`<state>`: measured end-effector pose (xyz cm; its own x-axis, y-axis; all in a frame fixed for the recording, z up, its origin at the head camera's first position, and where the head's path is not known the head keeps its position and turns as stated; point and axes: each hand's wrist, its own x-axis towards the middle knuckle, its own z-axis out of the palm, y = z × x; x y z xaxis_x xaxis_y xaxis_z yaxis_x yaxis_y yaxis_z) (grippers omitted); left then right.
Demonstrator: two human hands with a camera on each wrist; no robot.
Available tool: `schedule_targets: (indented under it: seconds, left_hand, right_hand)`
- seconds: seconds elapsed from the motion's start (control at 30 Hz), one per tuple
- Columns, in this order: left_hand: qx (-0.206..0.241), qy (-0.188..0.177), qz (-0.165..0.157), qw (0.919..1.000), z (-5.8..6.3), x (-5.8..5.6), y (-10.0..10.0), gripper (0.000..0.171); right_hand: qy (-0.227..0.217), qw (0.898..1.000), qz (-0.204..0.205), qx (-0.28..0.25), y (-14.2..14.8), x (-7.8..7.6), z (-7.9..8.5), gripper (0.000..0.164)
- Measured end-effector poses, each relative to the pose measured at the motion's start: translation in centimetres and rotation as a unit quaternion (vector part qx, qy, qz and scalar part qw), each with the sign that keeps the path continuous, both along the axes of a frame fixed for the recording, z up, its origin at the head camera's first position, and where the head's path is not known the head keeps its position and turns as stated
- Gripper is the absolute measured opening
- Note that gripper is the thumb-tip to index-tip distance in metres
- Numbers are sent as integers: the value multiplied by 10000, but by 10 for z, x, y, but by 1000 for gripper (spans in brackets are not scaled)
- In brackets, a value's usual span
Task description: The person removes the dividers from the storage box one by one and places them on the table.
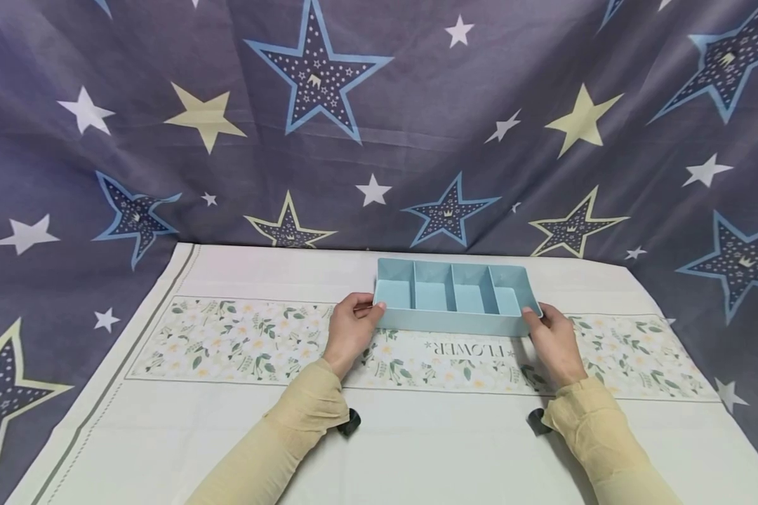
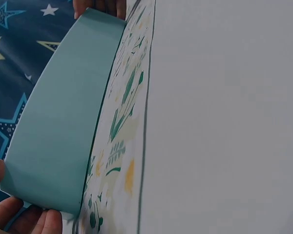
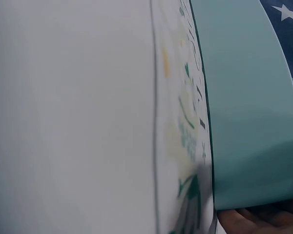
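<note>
A light blue rectangular tray (image 1: 448,322) with four-sided compartments in a row is at the far middle of the table; no items show inside it. My left hand (image 1: 351,330) grips its left end, thumb at the front rim corner and fingers around the end wall. At the opposite end my right hand (image 1: 554,344) holds the right corner in the same way. The left wrist view shows the tray's smooth long side (image 2: 58,117) between both hands. In the right wrist view, fingers (image 3: 263,219) curl against the tray's end. Whether its base touches the cloth, I cannot tell.
A white tablecloth (image 1: 429,442) covers the table, with a floral band (image 1: 240,344) lettered "FLOWER" running across it. Behind and at both sides hangs a dark curtain (image 1: 417,161) with stars. Dark wrist pieces (image 1: 350,423) sit by the cuffs of the yellow sleeves.
</note>
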<state>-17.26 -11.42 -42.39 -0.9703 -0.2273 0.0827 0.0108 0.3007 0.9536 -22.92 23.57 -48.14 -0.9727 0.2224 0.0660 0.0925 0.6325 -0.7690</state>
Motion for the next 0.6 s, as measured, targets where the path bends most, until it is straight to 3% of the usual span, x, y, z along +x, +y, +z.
schedule_targets:
  seconds: [0.27,0.6]
  left_hand:
    - [-3,-125,97,9999,1,2,-5,32]
    - [66,-6,68,10000,0,4,-14,30]
  right_hand:
    - [-21,10000,26,-47,-6,-1,-3,73]
    - [76,9998,163,-83,-15,-1,-4,66]
